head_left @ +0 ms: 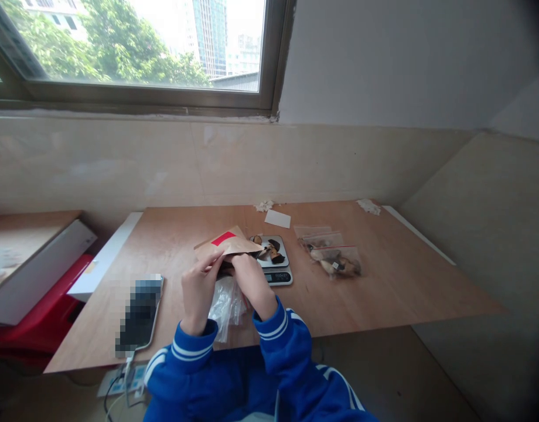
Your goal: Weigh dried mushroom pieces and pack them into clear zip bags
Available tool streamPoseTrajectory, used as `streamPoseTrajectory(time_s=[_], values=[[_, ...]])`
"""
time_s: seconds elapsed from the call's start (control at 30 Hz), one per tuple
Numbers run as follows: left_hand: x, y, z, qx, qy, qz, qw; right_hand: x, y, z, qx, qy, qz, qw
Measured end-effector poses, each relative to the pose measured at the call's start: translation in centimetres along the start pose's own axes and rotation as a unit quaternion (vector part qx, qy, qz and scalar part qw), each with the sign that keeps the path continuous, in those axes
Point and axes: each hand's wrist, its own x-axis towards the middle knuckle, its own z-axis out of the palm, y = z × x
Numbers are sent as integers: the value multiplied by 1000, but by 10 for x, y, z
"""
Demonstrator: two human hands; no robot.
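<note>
My left hand (199,290) and my right hand (252,281) are both raised over the wooden table (384,281), fingers closed on a brown paper bag (228,243) with a red label. The bag tilts toward a small digital kitchen scale (273,261) just right of my hands. A few dark and tan dried pieces (272,251) lie on the scale's plate. Under my hands rests a pile of clear plastic bags (225,302). Both wrists wear blue sleeves with white stripes.
Filled zip bags (335,255) with red seal strips lie right of the scale. A phone (140,313) on a cable lies at the left. A white paper slip (277,218) and crumpled tissues (368,206) sit near the back wall. White boards (105,255) lean at the left edge.
</note>
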Motion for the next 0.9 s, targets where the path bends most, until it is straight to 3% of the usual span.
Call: streamPoseTrajectory(time_s=[0.13, 0.23, 0.37, 0.43, 0.53, 0.63, 0.77, 0.9], values=[[4, 1, 0, 10, 12, 8, 1000, -20, 6, -11, 67, 41, -30, 996], [7, 1, 0, 11, 12, 12, 1000, -33, 18, -18, 162, 104, -69, 979], [14, 0, -1, 11, 17, 12, 1000, -46, 55, -19, 231, 239, -66, 941], [17, -1, -1, 13, 24, 14, 1000, -48, 82, -13, 229, 269, -34, 935], [21, -1, -2, 25, 29, 15, 999, -44, 122, 5, 204, 239, 4, 949], [23, 0, -2, 36, 30, 16, 999, -32, 149, 22, 149, 188, -5, 971], [24, 0, -3, 40, 27, 12, 999, -14, 163, 30, 64, 135, -51, 987], [24, 0, -4, 30, 24, 9, 999, -8, 166, 27, 51, 129, -74, 988]])
